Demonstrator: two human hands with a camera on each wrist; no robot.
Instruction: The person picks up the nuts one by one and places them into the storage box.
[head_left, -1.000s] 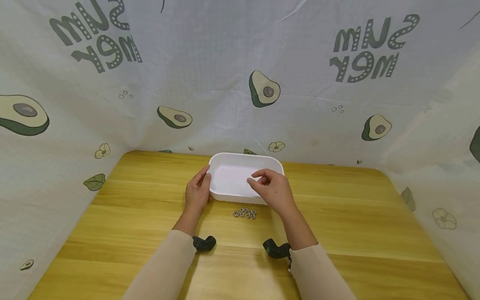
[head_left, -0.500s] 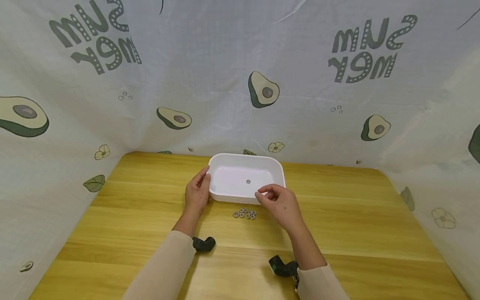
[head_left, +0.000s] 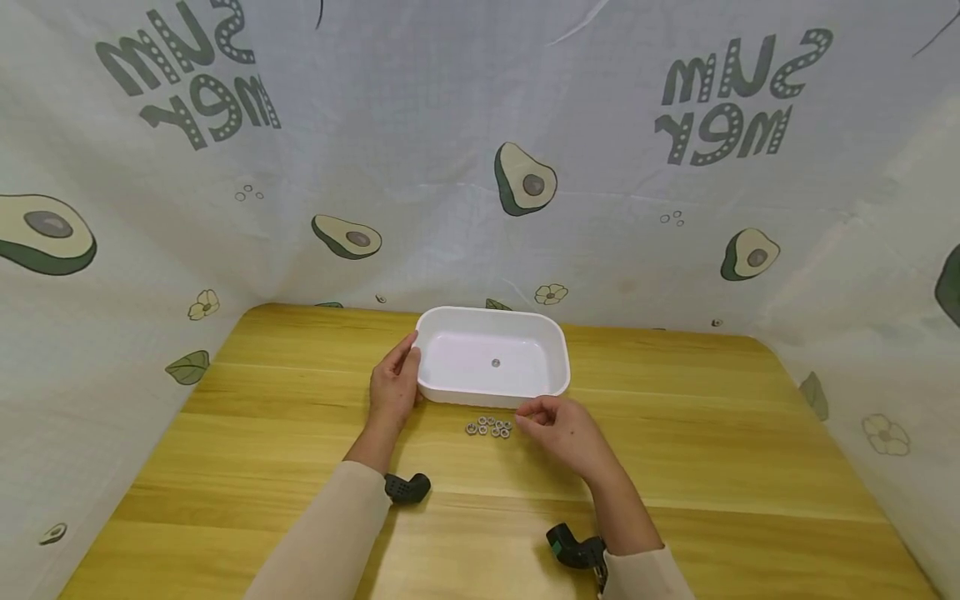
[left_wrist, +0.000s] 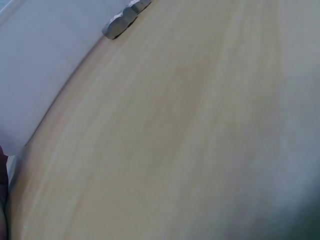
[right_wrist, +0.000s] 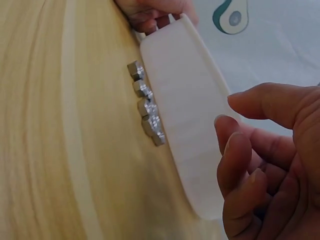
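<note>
A white rectangular tray (head_left: 450, 392) with rounded corners sits on the wooden table. My left hand (head_left: 393, 387) grips its left end, thumb and fingers at the wall; part of those fingers is hidden behind it. One silver hex nut (head_left: 496, 363) lies on the tray's floor. Several more hex nuts (head_left: 483, 430) form a small cluster on the table just in front of the tray, also visible in the right wrist view as metal nuts (right_wrist: 146, 106). My right hand (head_left: 564, 433) hovers by the tray's front right corner, right of the cluster. Its fingers are loosely bent, holding nothing, with a gap between thumb and index finger.
The wooden table (head_left: 285, 500) extends to both sides and toward me. Behind it hangs a pale cloth (head_left: 435, 167) printed with avocados and letters, close to the tray's back. A dark wrist device (head_left: 408, 488) is worn on the left arm and another wrist device (head_left: 576, 548) on the right.
My right hand has drawn back from above the tray toward me and down, to beside the nut cluster. A nut now shows on the tray's floor. The left hand stays at the tray.
</note>
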